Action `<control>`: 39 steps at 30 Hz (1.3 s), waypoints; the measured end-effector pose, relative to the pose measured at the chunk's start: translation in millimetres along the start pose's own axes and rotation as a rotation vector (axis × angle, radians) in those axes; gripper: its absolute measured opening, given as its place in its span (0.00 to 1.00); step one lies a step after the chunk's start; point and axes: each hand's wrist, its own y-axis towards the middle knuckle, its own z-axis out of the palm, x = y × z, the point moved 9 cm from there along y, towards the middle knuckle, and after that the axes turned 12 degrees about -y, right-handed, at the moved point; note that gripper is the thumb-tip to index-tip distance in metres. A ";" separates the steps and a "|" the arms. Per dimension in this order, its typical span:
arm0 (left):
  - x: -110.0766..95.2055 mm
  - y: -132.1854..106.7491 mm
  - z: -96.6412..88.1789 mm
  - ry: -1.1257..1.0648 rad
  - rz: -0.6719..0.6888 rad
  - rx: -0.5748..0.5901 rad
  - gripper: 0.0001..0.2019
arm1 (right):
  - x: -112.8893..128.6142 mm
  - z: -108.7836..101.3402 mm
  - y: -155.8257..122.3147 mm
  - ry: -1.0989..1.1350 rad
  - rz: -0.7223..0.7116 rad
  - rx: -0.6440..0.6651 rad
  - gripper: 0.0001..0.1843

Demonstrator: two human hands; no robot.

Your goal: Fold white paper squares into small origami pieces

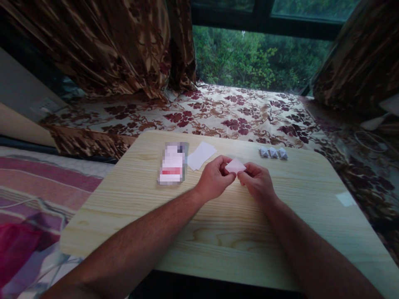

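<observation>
Over the middle of the wooden table [218,220], a small piece of folded white paper [235,165] is held between both hands, one corner pointing away from me. My left hand [215,177] pinches its left side with thumb and fingers. On the opposite side, my right hand [257,179] grips the paper's right corner the same way. Fingertips partly cover its lower edges. Loose white paper sheets [201,155] lie just beyond my left hand. Past my right hand stand several small folded paper shapes [273,153] in a row.
A pixelated phone-like object [172,163] lies on the table's left. A white patch [345,199] is near the right edge. Behind the table is a flower-patterned window seat [230,112] with curtains [137,50]. A striped bed cover [40,178] is at left.
</observation>
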 end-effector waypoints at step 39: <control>-5.7 0.3 -4.7 -0.005 -0.010 -0.041 0.14 | -0.5 -0.8 0.6 0.022 0.052 -0.006 0.07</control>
